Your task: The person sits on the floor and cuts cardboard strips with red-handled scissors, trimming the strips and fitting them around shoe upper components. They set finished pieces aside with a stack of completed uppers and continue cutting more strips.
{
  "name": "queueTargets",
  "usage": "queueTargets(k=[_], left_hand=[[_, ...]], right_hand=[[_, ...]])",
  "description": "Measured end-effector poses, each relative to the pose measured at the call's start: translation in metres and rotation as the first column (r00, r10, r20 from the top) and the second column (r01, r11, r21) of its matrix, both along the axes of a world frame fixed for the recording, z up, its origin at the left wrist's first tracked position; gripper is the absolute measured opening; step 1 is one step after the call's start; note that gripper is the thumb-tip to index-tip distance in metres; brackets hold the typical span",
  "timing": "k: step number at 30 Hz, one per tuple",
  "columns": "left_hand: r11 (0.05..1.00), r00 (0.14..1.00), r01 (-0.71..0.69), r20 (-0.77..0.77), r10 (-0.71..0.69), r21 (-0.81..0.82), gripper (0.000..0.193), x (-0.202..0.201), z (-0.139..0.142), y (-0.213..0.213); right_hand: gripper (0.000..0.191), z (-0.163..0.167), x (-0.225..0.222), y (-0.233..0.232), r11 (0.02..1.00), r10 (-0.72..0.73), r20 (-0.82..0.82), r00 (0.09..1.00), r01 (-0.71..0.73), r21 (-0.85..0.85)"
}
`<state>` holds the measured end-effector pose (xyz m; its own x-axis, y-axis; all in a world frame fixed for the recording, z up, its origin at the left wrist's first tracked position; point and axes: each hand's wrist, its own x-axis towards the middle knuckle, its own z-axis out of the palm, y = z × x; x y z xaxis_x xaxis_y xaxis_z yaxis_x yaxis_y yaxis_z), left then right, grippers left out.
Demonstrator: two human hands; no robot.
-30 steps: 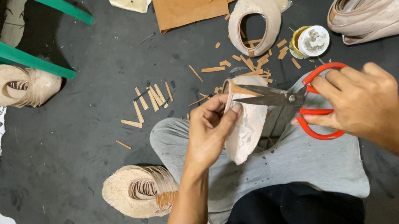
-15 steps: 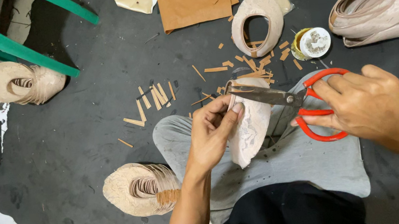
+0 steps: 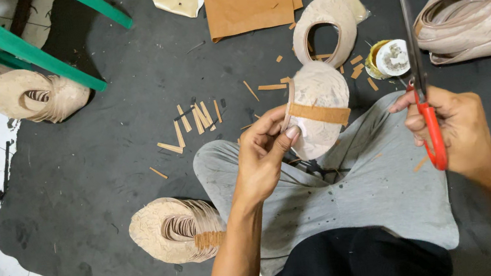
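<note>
Two hands at work above the lap. Left hand (image 3: 265,158) pinches a beige lace shoe-upper piece (image 3: 319,107) with tan strip facing up, presumably for inspection. Right hand (image 3: 455,129) grips red-handled scissors (image 3: 422,85), blades closed, pointing away, clear of the piece.

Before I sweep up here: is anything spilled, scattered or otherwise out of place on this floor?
Yes. Short tan offcut strips lie scattered loose across the dark floor mat, pointing every way, with more beside the small open tin. The stacks of beige shoe pieces look tidy.
</note>
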<state>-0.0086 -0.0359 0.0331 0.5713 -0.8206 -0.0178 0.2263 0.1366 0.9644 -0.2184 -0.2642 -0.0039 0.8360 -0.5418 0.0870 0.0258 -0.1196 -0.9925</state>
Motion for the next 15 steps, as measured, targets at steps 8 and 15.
queueTargets(k=[8,15], left_hand=[[1.0,1.0,-0.001,0.018,0.002,-0.027,0.027,0.003,-0.006,0.003],[0.996,0.982,-0.092,0.163,0.092,-0.006,0.015,-0.013,0.008,0.003]], right_hand=[[0.043,0.0,0.0,0.024,0.855,-0.186,-0.152,0.971,0.083,-0.513],[0.072,0.049,0.01,0.036,0.261,-0.272,-0.27,0.923,-0.2,-0.944]])
